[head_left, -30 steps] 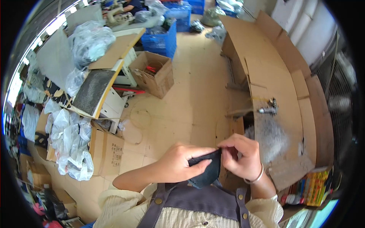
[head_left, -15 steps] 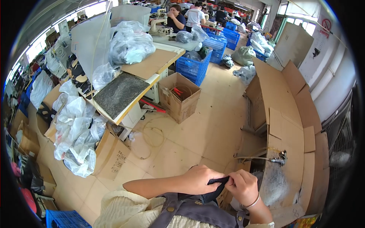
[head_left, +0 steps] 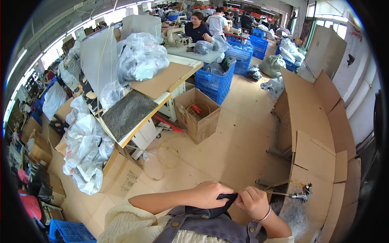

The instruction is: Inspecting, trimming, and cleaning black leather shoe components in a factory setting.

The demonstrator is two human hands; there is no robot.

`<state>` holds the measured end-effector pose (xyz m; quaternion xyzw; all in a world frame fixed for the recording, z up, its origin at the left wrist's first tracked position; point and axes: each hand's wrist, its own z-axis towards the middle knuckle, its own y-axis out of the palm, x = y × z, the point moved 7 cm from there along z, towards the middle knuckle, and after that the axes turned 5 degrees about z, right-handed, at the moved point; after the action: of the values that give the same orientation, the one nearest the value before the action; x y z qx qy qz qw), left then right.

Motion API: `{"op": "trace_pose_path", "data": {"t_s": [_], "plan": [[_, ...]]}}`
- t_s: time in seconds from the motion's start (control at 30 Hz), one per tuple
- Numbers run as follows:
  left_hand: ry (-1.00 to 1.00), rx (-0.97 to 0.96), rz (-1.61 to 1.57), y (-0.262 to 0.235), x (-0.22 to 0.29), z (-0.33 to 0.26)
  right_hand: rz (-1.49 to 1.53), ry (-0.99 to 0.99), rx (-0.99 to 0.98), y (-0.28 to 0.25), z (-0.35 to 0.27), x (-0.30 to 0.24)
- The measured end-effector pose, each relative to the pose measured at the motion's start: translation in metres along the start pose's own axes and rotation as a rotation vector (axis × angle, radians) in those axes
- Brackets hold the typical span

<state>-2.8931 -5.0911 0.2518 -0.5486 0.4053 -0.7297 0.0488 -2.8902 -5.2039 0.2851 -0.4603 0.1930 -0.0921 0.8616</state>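
In front of my apron, both hands grip a piece of black fabric (head_left: 219,209) whose exact kind I cannot make out. My left hand (head_left: 209,194) is closed on its upper edge, with the forearm reaching across from the left. At the right end of that edge, my right hand (head_left: 252,202) pinches the fabric, a bracelet round its wrist. Much of the piece hangs below the left hand, partly hidden by it. Just right of my right hand, a spray gun (head_left: 300,197) with a hose lies on the cardboard-covered bench (head_left: 310,180).
Cardboard panels (head_left: 341,125) wall the bench's far side. A table with a dark pad (head_left: 129,115) and bagged goods (head_left: 142,56) stands left. An open carton (head_left: 198,121) sits on the floor ahead, near blue crates (head_left: 214,85). Other people work at sewing machines beyond.
The view has shifted slightly, so the surroundings sit lower and further right. Both hands keep their hold on the black fabric. The seated person's hand has come down from the face.
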Motion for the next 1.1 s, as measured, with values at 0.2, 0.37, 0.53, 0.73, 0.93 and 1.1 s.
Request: {"op": "trace_pose_path", "data": {"t_s": [0.2,0.37,0.53,0.73,0.93,1.1], "plan": [[-0.024,0.03,-0.102,-0.003,0.002,0.078,0.069,0.009,0.151,-0.042,0.002,0.078],[-0.108,-0.056,-0.159,-0.012,-0.001,0.14,0.281,0.157,0.146,-0.06,0.007,0.151],[-0.024,0.041,-0.285,-0.036,-0.016,0.18,0.412,0.253,0.214,-0.072,0.035,0.211],[-0.016,0.137,-0.506,-0.085,-0.063,0.237,0.827,0.601,0.383,-0.07,0.044,0.3],[-0.07,0.13,-0.655,-0.153,-0.1,0.294,0.684,0.61,0.418,-0.07,0.121,0.344],[0.031,0.115,-0.555,-0.213,-0.135,0.344,0.488,0.519,0.397,-0.071,0.193,0.378]]}}
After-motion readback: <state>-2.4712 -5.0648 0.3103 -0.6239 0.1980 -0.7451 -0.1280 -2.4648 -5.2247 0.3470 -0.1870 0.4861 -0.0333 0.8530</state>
